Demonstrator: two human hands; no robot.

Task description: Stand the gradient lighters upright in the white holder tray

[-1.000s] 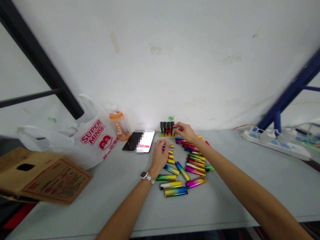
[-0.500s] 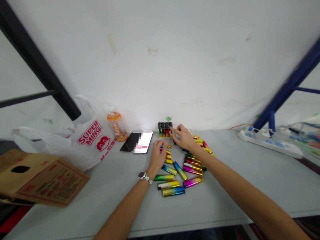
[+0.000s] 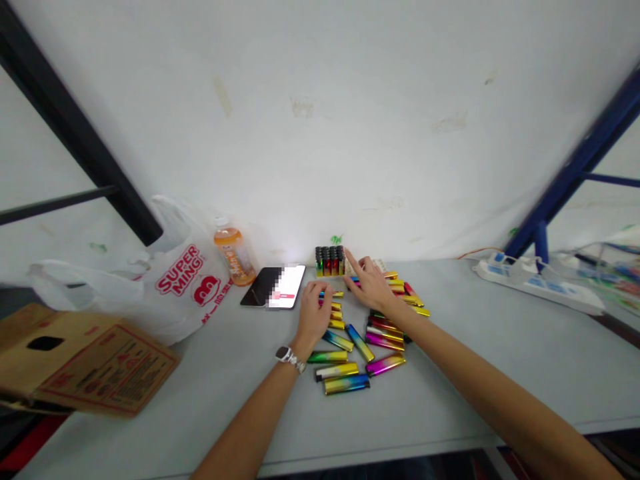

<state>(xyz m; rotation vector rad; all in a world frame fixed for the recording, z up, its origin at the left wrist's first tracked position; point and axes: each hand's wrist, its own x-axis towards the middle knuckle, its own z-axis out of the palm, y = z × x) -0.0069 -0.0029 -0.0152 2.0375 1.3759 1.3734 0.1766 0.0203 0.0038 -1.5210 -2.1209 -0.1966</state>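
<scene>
Near the wall, a block of upright lighters [image 3: 330, 261] with black tops stands in tight rows. My right hand [image 3: 371, 285] is just right of it, index finger stretched to the block's right edge and thumb apart below; nothing shows between them. Left of centre, my left hand [image 3: 315, 308], with a watch on its wrist, has its fingers curled at a blue-and-gold lighter [image 3: 337, 294]. Its fingers partly hide the lighters lying below. Loose metallic lighters lie on the table, among them a blue-and-yellow one [image 3: 347, 384] and a magenta one [image 3: 385, 365].
Left of my hands are a tablet [image 3: 263, 285], an orange drink bottle [image 3: 234, 253], a white plastic bag [image 3: 170, 300] and a cardboard box [image 3: 100, 367]. A pale patterned piece [image 3: 379, 265] sits behind my right hand. At the right lies a power strip [image 3: 537, 285].
My right index finger has moved off the tops of the upright lighters to the block's right edge. My left hand stays nearly in place. The camera view has shifted slightly.
</scene>
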